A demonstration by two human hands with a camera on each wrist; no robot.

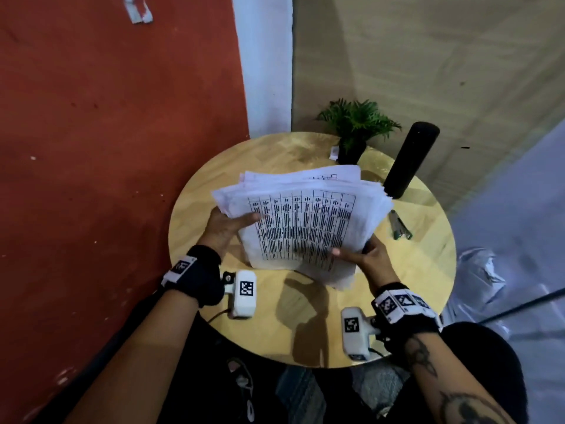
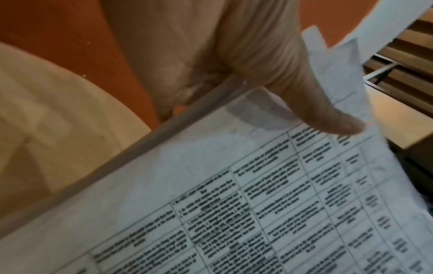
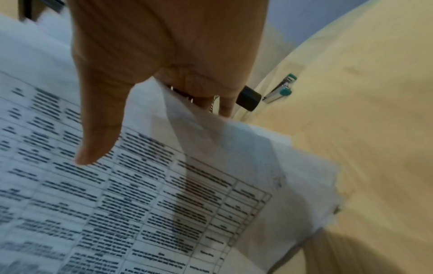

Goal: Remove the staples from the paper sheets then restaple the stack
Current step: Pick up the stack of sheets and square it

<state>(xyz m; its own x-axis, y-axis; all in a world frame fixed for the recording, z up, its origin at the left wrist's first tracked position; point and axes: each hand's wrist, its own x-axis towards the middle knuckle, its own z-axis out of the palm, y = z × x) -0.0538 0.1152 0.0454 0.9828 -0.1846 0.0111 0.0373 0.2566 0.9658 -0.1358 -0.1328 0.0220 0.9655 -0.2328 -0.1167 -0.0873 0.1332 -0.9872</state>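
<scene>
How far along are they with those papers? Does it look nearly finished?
Hard to say what is done: no staples can be made out, and the sheets look fanned and uneven. In hand: the left hand and right hand both hold the paper stack above the round table, seemingly squaring it. Left: restapling, probably; a green and silver tool lies untouched on the table.
</scene>
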